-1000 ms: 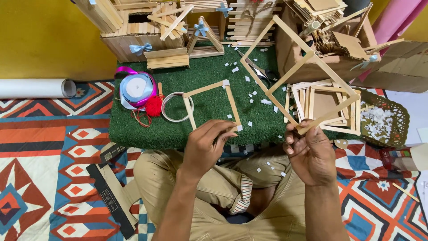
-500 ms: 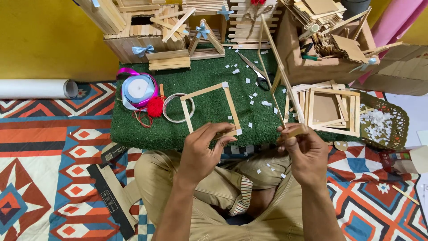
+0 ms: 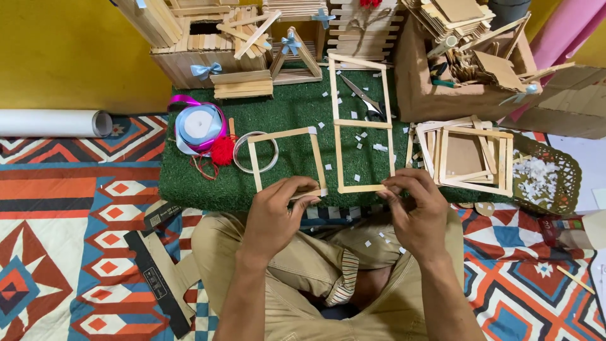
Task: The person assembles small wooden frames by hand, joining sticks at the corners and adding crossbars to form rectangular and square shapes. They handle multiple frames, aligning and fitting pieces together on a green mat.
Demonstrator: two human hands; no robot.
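Observation:
Two frames of pale wooden sticks lie on a green grass-like mat. My left hand pinches the near edge of the smaller square frame. My right hand grips the near right corner of the taller double frame, which lies flat and reaches back toward the scissors. Both hands rest at the mat's near edge, above my crossed legs.
A stack of finished stick frames sits right, beside a woven basket of white bits. Ribbon spools, red thread and a wire ring lie left. Stick houses and a cardboard box line the back; a paper roll lies far left.
My right hand has lowered the tall double frame from a raised, tilted position until it lies flat on the mat. The left hand stays on the small frame.

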